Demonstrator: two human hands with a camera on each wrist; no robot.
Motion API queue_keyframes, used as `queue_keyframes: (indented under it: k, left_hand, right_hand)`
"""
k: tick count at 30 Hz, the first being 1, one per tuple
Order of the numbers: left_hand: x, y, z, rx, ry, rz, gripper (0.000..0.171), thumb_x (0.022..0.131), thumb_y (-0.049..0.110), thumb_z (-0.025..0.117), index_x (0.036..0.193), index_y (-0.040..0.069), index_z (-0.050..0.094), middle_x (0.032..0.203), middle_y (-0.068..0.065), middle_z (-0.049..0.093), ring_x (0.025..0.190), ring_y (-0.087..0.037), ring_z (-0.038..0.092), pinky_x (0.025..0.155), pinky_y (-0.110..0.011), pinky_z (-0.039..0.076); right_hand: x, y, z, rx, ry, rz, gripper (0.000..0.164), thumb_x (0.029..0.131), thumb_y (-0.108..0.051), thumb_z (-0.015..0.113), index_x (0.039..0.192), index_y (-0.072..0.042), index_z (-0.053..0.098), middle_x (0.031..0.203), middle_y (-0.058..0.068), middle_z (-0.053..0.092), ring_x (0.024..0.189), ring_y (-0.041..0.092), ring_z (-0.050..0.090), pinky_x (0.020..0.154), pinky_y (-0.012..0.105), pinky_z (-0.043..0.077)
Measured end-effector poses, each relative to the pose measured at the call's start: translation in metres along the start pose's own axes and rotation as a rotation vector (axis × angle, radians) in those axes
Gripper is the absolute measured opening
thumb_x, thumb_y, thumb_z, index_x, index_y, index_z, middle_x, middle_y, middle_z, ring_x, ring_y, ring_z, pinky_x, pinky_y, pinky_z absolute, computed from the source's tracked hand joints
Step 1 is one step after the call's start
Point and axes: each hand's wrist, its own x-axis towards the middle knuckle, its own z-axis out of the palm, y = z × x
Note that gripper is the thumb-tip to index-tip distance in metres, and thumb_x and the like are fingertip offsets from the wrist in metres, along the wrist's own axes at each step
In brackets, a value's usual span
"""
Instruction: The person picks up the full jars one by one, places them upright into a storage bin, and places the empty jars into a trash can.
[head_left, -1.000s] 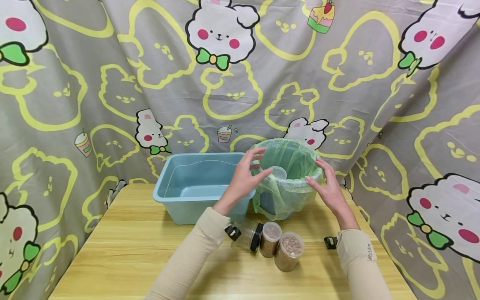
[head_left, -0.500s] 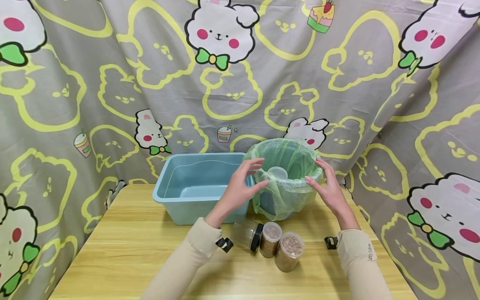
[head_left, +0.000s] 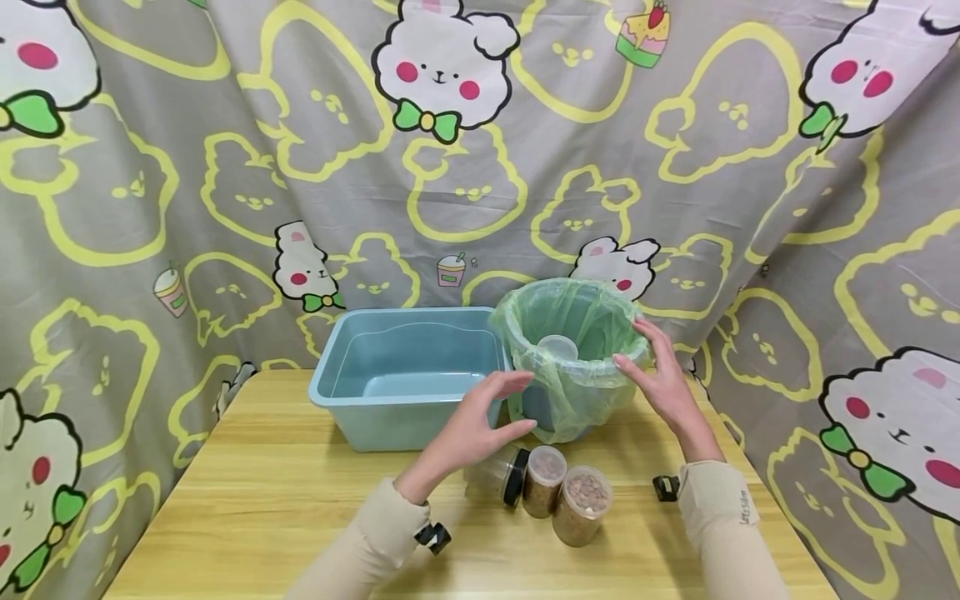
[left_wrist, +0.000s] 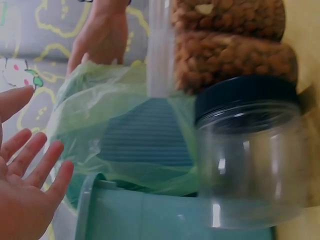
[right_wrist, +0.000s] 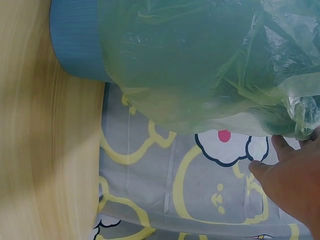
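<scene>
A blue ribbed bin stands at the back right, lined with a pale green plastic bag folded over its rim. My right hand touches the bag at the right rim, thumb and fingers apart. A clear round piece of plastic shows inside the near rim. My left hand hangs in the air in front of the bin, fingers spread and holding nothing. Below it, a clear jar with a black lid lies on its side. Two tubs of brown pellets, one nearer and one farther, stand beside it.
A light blue rectangular tub stands left of the bin, close against it. Everything rests on a wooden table. A grey cartoon-print curtain hangs behind and at both sides.
My left hand has drawn away from the bin's left rim, moving down and toward me. My right hand stays at the right rim. The bin and jars look unmoved.
</scene>
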Motion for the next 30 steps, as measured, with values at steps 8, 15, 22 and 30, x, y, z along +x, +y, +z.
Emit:
queue_keyframes:
  k: [8, 15, 22, 30]
  left_hand:
    - [-0.019, -0.009, 0.01, -0.07, -0.071, -0.091, 0.062, 0.096, 0.023, 0.076, 0.151, 0.015, 0.048, 0.146, -0.005, 0.059, 0.133, -0.024, 0.058, 0.114, -0.043, 0.048]
    - [-0.034, -0.02, 0.014, -0.062, -0.168, -0.164, 0.064, 0.097, 0.02, 0.074, 0.154, 0.011, 0.045, 0.147, -0.01, 0.058, 0.135, -0.029, 0.056, 0.116, -0.052, 0.044]
    - [-0.046, -0.033, 0.013, 0.011, -0.24, -0.208, 0.064, 0.095, 0.024, 0.076, 0.151, 0.008, 0.049, 0.15, -0.006, 0.058, 0.138, -0.026, 0.055, 0.119, -0.052, 0.041]
    - [-0.054, -0.043, 0.013, 0.243, -0.274, -0.17, 0.061, 0.09, 0.026, 0.082, 0.145, 0.014, 0.058, 0.144, -0.004, 0.063, 0.134, -0.028, 0.057, 0.114, -0.05, 0.046]
  right_hand:
    - [0.002, 0.003, 0.001, 0.012, 0.008, -0.02, 0.076, 0.097, -0.017, 0.07, 0.161, -0.004, 0.031, 0.17, 0.017, 0.021, 0.156, 0.044, 0.017, 0.121, 0.075, 0.012]
    - [0.002, 0.003, 0.001, 0.007, 0.008, -0.016, 0.075, 0.098, -0.017, 0.069, 0.161, -0.004, 0.03, 0.171, 0.018, 0.02, 0.156, 0.046, 0.016, 0.121, 0.076, 0.012]
    - [0.001, 0.001, 0.0, 0.008, 0.008, -0.014, 0.076, 0.097, -0.018, 0.071, 0.161, -0.005, 0.031, 0.171, 0.016, 0.02, 0.157, 0.044, 0.017, 0.121, 0.076, 0.013]
    - [0.001, 0.001, -0.001, 0.008, 0.005, -0.009, 0.077, 0.097, -0.019, 0.071, 0.162, -0.006, 0.031, 0.171, 0.016, 0.02, 0.156, 0.045, 0.017, 0.12, 0.077, 0.013]
